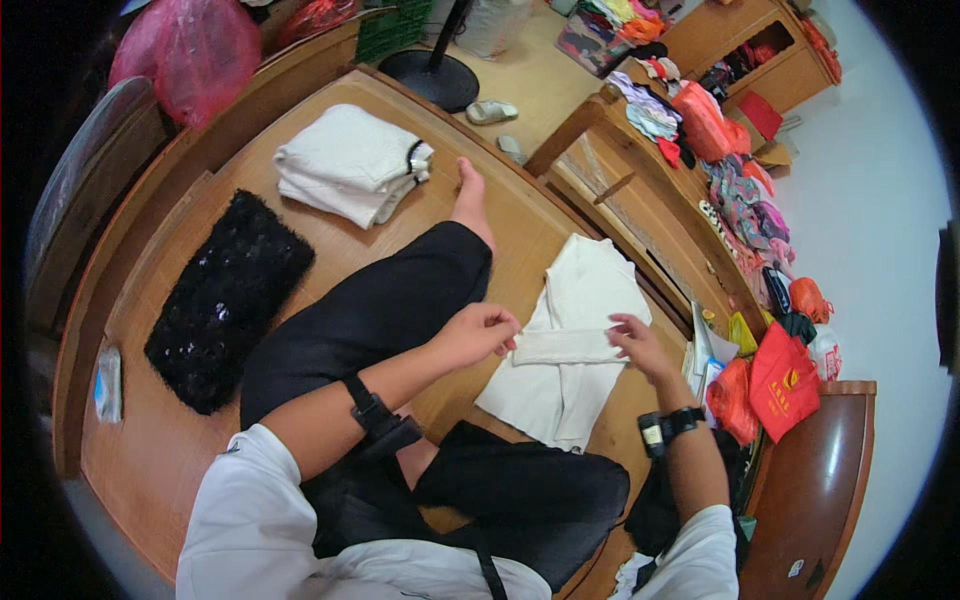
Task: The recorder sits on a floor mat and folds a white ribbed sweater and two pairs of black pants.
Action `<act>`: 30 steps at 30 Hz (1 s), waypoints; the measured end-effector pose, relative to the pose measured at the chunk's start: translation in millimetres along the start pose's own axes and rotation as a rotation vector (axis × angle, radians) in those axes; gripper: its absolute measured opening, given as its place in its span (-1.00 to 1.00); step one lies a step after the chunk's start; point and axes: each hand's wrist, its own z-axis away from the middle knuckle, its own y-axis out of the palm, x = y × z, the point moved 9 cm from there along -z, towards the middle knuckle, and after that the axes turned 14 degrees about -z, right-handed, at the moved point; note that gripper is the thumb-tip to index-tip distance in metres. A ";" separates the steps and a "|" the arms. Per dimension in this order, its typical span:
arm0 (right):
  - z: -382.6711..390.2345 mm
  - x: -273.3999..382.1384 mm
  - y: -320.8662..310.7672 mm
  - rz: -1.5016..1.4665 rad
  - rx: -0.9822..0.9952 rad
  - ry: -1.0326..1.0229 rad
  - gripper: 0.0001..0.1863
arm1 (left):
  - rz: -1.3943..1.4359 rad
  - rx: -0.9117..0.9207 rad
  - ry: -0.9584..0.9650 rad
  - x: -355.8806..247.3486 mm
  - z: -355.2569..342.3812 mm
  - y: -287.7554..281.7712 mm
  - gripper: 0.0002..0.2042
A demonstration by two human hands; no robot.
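Note:
A white knit sweater [570, 300] lies partly folded on the wooden bed board in front of me, one sleeve laid across its middle. My left hand [478, 336] is closed at the left end of that sleeve, its fingertips pinching the edge. Over the right end of the same sleeve is my right hand [642, 346], fingers bent and apart; whether they touch the cloth I cannot tell. Farther left lie a folded white knit garment [345, 160] with a dark trim and a folded black fuzzy garment [228, 300] with shiny spots.
My black-trousered legs [370, 310] are crossed on the wooden bed board [150, 470]. A small white-and-blue packet [108, 385] lies at its left edge. Right of the bed, clothes and red bags [780, 380] are piled. Slippers [491, 112] and a black stand base [430, 82] are on the floor.

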 end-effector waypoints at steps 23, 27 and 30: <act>-58.1 -119.6 29.2 -0.106 -0.284 -0.278 -0.78 | -0.188 -0.173 -0.174 79.1 -16.2 -10.8 -0.86; -55.8 -229.7 -135.1 -0.414 -0.875 -0.228 -0.84 | -0.556 -0.283 -0.230 107.4 -99.5 -32.5 -0.72; -77.0 -266.2 -158.1 -0.784 -0.805 -0.016 -0.80 | -0.798 -0.426 -0.171 93.5 -170.3 -58.5 -0.61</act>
